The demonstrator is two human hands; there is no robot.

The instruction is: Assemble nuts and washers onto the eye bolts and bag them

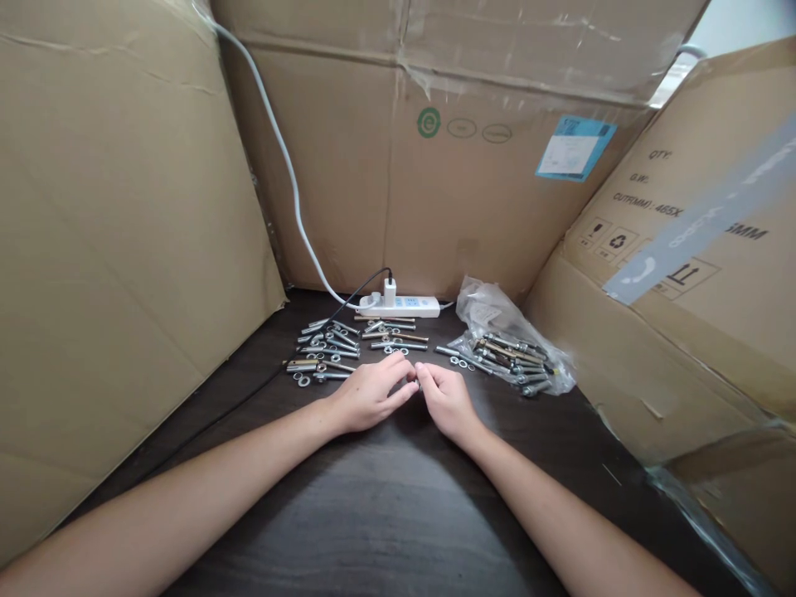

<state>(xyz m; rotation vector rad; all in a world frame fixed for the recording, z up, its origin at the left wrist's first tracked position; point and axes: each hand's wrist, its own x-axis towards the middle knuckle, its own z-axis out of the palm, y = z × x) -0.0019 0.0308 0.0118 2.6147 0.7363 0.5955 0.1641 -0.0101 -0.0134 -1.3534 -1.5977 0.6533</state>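
My left hand (375, 393) and my right hand (448, 403) meet fingertip to fingertip above the dark table. Both are closed in a pinch. A glint of a small metal piece (418, 384) shows between the fingertips; fingers hide most of it, so its kind cannot be made out. Just beyond my left hand lie expansion bolts (339, 342) with loose nuts and washers (303, 381). More bolts (398, 346) lie in short rows behind the fingertips. To the right of my right hand, one bolt (448, 351) rests near several small rings (461, 362).
A clear plastic bag (482, 303) spills a heap of bolts (513, 355) at the right. At the back stands a white power strip (410, 307) with a plugged-in charger (390, 292). A black cable (249, 394) crosses the left side. Cardboard boxes (336, 182) wall in the table.
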